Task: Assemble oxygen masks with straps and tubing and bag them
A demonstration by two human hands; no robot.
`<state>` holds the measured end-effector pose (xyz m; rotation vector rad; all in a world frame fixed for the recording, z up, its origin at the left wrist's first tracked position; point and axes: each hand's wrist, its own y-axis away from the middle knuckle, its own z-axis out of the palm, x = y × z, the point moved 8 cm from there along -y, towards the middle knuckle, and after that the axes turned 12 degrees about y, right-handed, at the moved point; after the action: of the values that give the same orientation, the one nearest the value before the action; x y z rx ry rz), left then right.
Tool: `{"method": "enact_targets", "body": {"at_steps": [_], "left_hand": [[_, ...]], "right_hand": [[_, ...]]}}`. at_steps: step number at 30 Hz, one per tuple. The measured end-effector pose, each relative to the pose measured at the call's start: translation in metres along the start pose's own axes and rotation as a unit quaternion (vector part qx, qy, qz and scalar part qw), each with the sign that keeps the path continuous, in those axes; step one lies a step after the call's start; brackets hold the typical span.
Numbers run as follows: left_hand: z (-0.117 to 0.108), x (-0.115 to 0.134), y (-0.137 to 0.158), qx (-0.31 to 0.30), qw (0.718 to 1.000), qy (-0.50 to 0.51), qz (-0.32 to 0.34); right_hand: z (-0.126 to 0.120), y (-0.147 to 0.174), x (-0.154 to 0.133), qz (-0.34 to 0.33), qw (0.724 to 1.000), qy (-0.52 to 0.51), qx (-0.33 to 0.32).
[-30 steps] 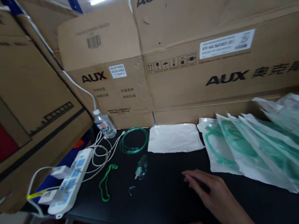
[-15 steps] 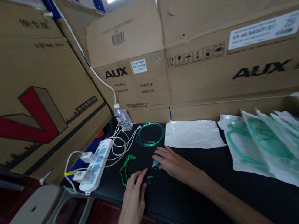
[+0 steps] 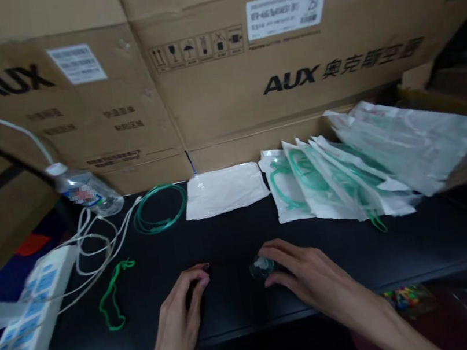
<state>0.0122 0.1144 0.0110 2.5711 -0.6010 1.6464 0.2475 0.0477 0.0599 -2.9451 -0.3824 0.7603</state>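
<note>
My right hand curls its thumb and fingers round a small clear plastic piece, rounded like a cup with a pale centre, just over the black table. To its left, the thumb and fingertips of my left hand are pinched together; a tiny dark bit shows at the tips, too small to name. A green elastic strap lies left of that hand. Coiled green tubing rests farther back, beside a flat white plastic bag.
Several white bags with green tubing overlap at the right. A clear bottle, white cables and a power strip stand or lie at the left. AUX cardboard boxes wall off the back.
The view has turned right and down. My right hand now grips the clear piece farther from my left hand. The left fingers, stretched out before, have closed into a pinch.
</note>
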Motion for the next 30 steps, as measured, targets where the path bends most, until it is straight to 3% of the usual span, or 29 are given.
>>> {"method": "enact_targets", "body": {"at_steps": [5, 10, 14, 17, 21, 26, 30], "left_hand": [[0.050, 0.018, -0.008, -0.012, 0.994, 0.085, -0.061], [0.071, 0.015, -0.007, -0.009, 0.981, 0.158, -0.115], [0.071, 0.016, -0.003, -0.004, 0.968, 0.202, -0.148], [0.066, 0.021, -0.003, 0.013, 0.957, 0.237, -0.165], [0.065, 0.029, -0.005, 0.000, 0.952, 0.257, -0.168], [0.068, 0.039, -0.009, -0.035, 0.953, 0.259, -0.154], [0.070, 0.052, -0.013, -0.099, 0.968, 0.193, -0.128]], "right_hand": [[-0.007, 0.023, 0.009, 0.016, 0.994, 0.094, -0.046], [0.006, 0.023, 0.003, 0.010, 0.991, 0.124, -0.046], [0.010, 0.024, 0.003, 0.021, 0.999, -0.019, 0.031], [0.011, 0.031, 0.015, 0.071, 0.979, -0.169, 0.091], [0.022, 0.039, 0.028, 0.160, 0.941, -0.295, 0.048], [0.024, 0.043, 0.025, 0.175, 0.910, -0.375, 0.004], [0.019, 0.043, 0.028, 0.193, 0.896, -0.401, 0.005]]}}
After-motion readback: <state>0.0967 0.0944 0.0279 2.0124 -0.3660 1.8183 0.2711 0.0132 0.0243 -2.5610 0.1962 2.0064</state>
